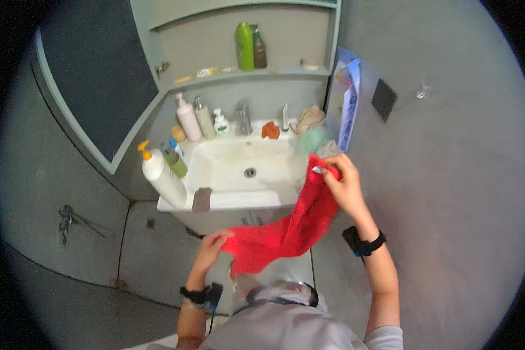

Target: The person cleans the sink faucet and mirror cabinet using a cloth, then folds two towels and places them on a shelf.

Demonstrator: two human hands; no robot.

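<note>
A red cloth (294, 230) hangs in a sagging curve between my two hands, in front of the white sink (227, 157). My left hand (212, 248) pinches its lower left end, below the sink's front edge. Higher up, my right hand (345, 185) grips the other end beside the basin's right rim, where a small white tag shows on the cloth. Black bands with small devices are around both wrists. A pale green mesh puff (313, 141) and a light cloth (311, 118) lie on the sink's right corner, just beyond my right hand.
Pump bottles (188, 118) line the sink's back left, and a tall white one with an orange pump (162, 177) stands at its front left corner. A green cup (177, 165) holds toothbrushes. Above, an open mirror cabinet (245, 76) holds bottles; its door (93, 76) swings out left.
</note>
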